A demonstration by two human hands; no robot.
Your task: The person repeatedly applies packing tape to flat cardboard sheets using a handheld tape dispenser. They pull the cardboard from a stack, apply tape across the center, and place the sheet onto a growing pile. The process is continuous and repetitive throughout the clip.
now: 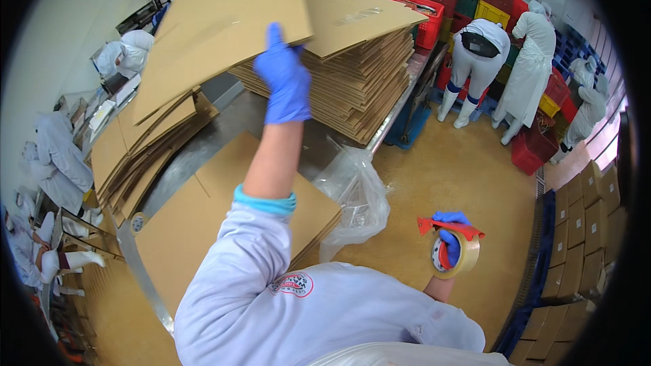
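Note:
My left hand (285,79), in a blue glove, grips the near edge of a large flat cardboard sheet (218,20), thumb on top and fingers hidden beneath. The sheet is raised over the metal table (234,107), left of a tall stack of flattened cardboard boxes (356,81). Out at the right, over the floor, my right hand (451,244) is closed on a red tape dispenser (452,227) with a roll of clear tape (465,256). More flat cardboard (178,229) lies on the table under my left arm, and a bent pile of cardboard (147,147) rests at the left.
A clear plastic bag (356,198) hangs over the table's edge. Near the left corner lies a tape roll (138,222). Several people in white stand around the room. Coloured crates (534,145) and a blue pallet jack (409,127) are beyond; stacked cartons (574,229) line the right.

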